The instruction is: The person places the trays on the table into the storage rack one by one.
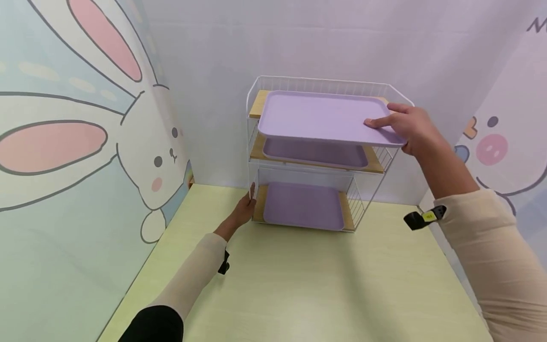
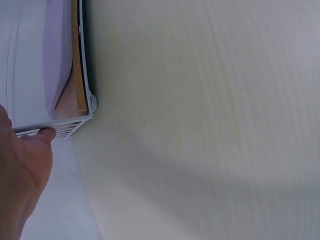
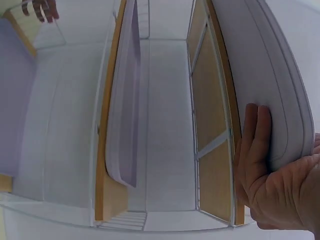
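Observation:
A white wire rack with three wooden shelves stands against the back wall. My right hand grips the right end of a purple tray at the top shelf, thumb on its upper face. In the right wrist view, fingers of that hand lie against the tray's underside. The tray's front edge juts out past the top shelf. My left hand holds the rack's left front post low down; its thumb lies on the white wire in the left wrist view. Another purple tray lies on the middle shelf, and a third tray on the bottom one.
The rack rests on a pale yellow-green wood-grain table, near its back edge. A wall hanging with a cartoon rabbit borders the left side. Another with a cartoon animal is on the right. A plain pale curtain hangs behind.

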